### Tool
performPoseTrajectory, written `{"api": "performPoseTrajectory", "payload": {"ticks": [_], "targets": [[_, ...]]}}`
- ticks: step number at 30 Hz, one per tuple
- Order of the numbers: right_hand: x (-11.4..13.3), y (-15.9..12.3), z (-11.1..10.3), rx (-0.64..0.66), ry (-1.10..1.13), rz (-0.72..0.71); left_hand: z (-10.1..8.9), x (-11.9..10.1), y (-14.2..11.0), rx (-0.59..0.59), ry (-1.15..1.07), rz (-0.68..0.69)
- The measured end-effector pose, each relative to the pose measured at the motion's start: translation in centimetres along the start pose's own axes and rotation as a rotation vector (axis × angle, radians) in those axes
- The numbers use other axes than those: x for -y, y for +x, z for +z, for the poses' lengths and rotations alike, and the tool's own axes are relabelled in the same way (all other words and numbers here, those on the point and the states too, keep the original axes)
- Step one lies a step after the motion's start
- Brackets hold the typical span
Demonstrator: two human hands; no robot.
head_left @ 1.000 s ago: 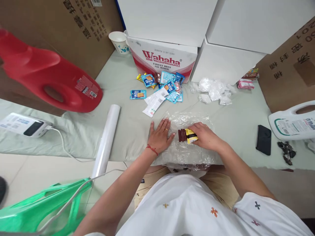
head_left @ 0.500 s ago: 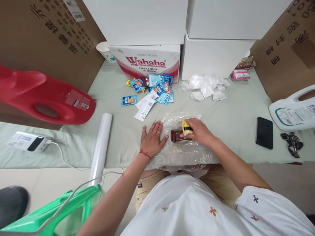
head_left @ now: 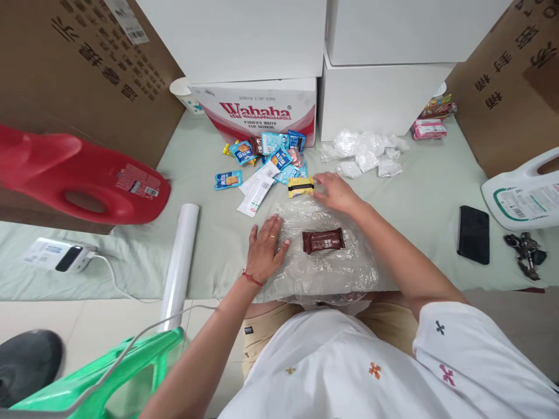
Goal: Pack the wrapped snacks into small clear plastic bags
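Observation:
My left hand [head_left: 264, 250] lies flat with fingers spread on the green cloth, at the left edge of a sheet of clear plastic film [head_left: 305, 273]. On the film rests a dark brown wrapped snack bar [head_left: 324, 240], untouched by either hand. A small yellow packet with a black band [head_left: 301, 187] lies beyond the film's far edge. Just to its right is my right hand [head_left: 335, 192], fingers loosely bent and apart, their tips beside the packet's end. Behind the yellow packet sits a pile of blue snack packets [head_left: 279, 157] with white sachets [head_left: 257, 195] in front.
Crumpled clear plastic bundles [head_left: 367, 152] lie before the white boxes [head_left: 384, 99]. A white roll [head_left: 180, 262] and a red jug [head_left: 87, 180] are at left. A black phone [head_left: 474, 234], keys [head_left: 526, 255] and a white jug [head_left: 526, 195] are at right.
My right hand has carried the yellow packet from above the brown bar to the far side of the film and let it go. The brown bar is now uncovered. My left hand stays flat.

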State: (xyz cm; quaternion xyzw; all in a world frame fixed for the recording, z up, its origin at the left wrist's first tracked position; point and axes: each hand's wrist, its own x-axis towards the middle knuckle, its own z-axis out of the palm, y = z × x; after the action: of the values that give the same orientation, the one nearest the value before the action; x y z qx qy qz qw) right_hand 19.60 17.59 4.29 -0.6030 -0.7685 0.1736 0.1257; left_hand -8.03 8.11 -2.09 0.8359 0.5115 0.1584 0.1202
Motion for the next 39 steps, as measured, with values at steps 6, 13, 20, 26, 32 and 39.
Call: {"api": "performPoseTrajectory", "payload": {"ticks": [6, 13, 20, 26, 32, 39], "targets": [[-2.9, -4.2, 0.3, 0.196, -0.123, 0.089, -1.1, -0.9, 4.2, -0.204, -0.042, 0.041], [-1.9, -5.8, -1.6, 0.188, -0.033, -0.135, -2.2, -2.7, 10.6, 0.096, 0.073, 0.281], [-1.2, -15.5, -0.6, 0.112, -0.16, -0.33, -3.5, -2.0, 4.1, 0.16, 0.122, 0.642], [0.2, -24.0, 2.5, -0.031, -0.032, -0.246, -2.6, -1.6, -0.9, 0.229, 0.036, 0.636], [1.9, -28.4, 7.0, -0.039, -0.068, -0.289, -2.1, -3.3, -0.7, 0.221, -0.089, 0.647], [2.2, -25.5, 4.6, -0.21, 0.224, -0.197, -2.7, -4.2, 0.4, 0.352, -0.26, 0.57]]}}
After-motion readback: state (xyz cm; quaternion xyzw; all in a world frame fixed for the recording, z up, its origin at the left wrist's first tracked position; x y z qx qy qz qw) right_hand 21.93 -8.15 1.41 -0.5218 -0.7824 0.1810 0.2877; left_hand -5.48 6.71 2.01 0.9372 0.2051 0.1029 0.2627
